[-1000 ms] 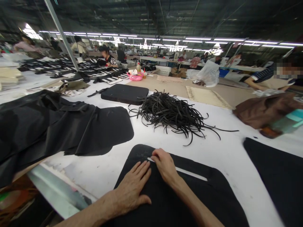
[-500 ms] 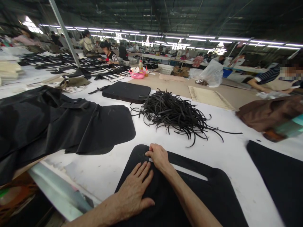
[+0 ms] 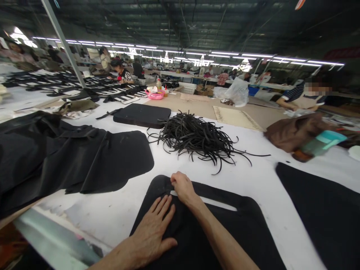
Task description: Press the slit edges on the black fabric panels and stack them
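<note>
A black sheet panel [image 3: 250, 228] with rounded corners lies in front of me on the white tabletop. Near its far edge runs a long white band [image 3: 219, 203]; I cannot tell whether it is a cut slot or a strip. My left hand [image 3: 154, 230] rests flat on the panel, fingers spread, just below the band's left end. Beyond it, my right hand [image 3: 182, 187] is closed in a pinch at that same end, by the panel's far left corner. Whatever its fingertips hold is hidden.
Past the panel lies a heap of narrow black strips [image 3: 197, 137], beside a stack of black panels [image 3: 142, 114]. Black sheets [image 3: 112, 157] spread to the left. Another black panel [image 3: 317, 202], brown cloth [image 3: 295, 131] and a teal-lidded bottle [image 3: 320, 146] are right. A co-worker [image 3: 303, 93] stands beyond.
The view has swung slightly to the right, so everything sits further left in it. Against the panel, both hands have hardly moved; the right hand's fingers are curled a little tighter.
</note>
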`<state>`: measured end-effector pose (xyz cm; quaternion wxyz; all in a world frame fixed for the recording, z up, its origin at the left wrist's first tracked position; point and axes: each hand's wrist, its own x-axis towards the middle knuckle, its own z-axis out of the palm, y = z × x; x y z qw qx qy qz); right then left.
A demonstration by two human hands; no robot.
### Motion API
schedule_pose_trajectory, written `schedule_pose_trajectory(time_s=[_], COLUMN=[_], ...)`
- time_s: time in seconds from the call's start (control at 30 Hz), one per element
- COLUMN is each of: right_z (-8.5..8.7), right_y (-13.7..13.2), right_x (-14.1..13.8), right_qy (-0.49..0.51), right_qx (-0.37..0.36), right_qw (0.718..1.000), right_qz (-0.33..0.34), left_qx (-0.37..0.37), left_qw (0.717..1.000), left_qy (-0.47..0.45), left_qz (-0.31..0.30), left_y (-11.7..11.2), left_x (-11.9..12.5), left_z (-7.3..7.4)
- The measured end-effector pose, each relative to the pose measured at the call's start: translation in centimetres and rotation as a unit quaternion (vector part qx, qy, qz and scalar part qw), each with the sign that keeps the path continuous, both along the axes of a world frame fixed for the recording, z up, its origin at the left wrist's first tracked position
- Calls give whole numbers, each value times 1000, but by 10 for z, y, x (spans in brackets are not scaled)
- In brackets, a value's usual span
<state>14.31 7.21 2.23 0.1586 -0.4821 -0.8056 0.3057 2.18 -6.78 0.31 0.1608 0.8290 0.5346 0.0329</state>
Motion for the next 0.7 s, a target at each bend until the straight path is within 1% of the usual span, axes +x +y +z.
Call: schedule_pose_trajectory(time_s=[0.07, 0.13, 0.2, 0.23, 0.33, 0.37, 0.43, 0.47, 0.53, 0.7], right_z=[4, 10, 15, 17, 21, 21, 21, 20, 18, 18], right_y=[5, 13, 21, 23, 16, 11, -2, -7, -15, -15], right_x=[10, 36, 76, 100, 172, 192, 222, 231, 241, 239], right_qy=[26, 41, 36, 26, -27, -47, -79, -90, -107, -129], right_qx=[0, -7, -5, 2, 15, 12, 1, -7, -21, -67], right_qw=[999, 997, 994, 993, 989, 988, 985, 984, 982, 978], right_qz=[-37, -71, -103, -117, -144, -148, -152, -153, -153, -152], left_qx=[22, 72, 157, 207, 347, 378, 408, 410, 407, 399], left_qw=[1000, 997, 987, 977, 934, 922, 907, 905, 904, 904], left_qy=[11, 24, 38, 47, 69, 75, 85, 92, 109, 128], left_qz=[-3, -9, -18, -24, -41, -46, -60, -68, -81, -85], left_y=[0, -1, -1, 0, 4, 6, 11, 13, 17, 20], left_x=[-1, -1, -3, -4, -6, -6, -6, -6, -4, -2], left_z=[-1, -4, -9, -11, -17, -18, -19, -19, -17, -16])
